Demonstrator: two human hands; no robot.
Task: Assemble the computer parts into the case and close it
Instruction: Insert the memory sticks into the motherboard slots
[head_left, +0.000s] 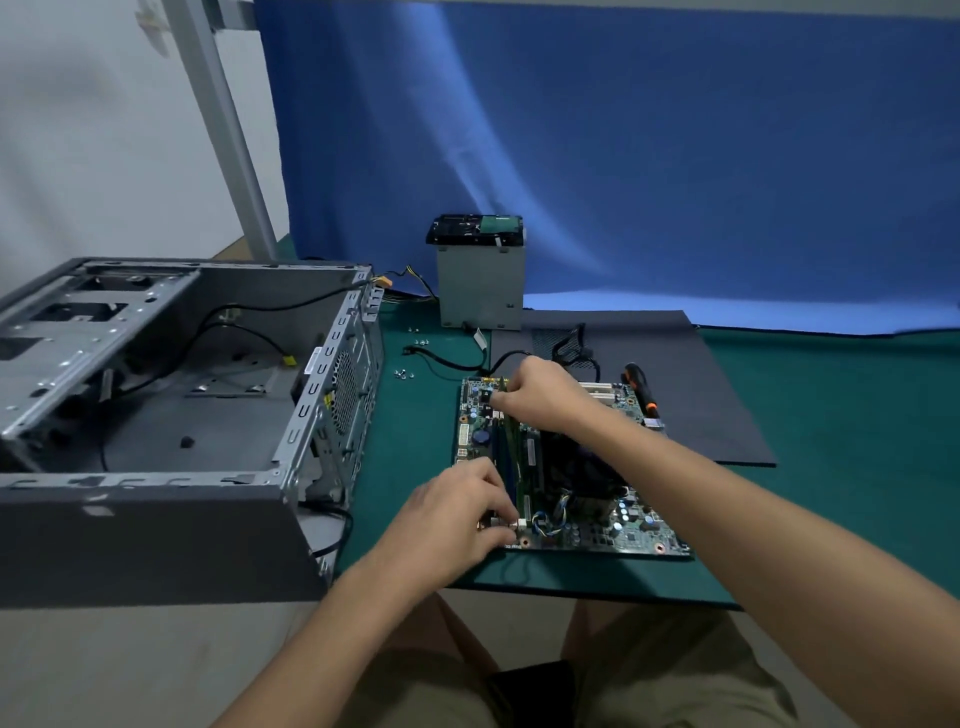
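green mat (831, 415), mobo (639, 525) on it | blue backdrop (623, 156) | L hand (457, 514) + R hand (540, 400) fingers curled on RAM stick (513, 441) ends

Case (156, 374): grey metal, round perforated grille pattern on its right wall. Motherboard (639, 530): green, blue slots at left. Memory module (514, 447): green. Surface (831, 415): dark green. Side panel (701, 395), far right: dark grey. Screwdriver (641, 389): black and orange. Drive cage (478, 291): light grey. Backdrop (675, 156): blue.

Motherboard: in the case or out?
Out. The motherboard lies on the green mat beside the open case; left hand and right hand grip a memory stick on it.
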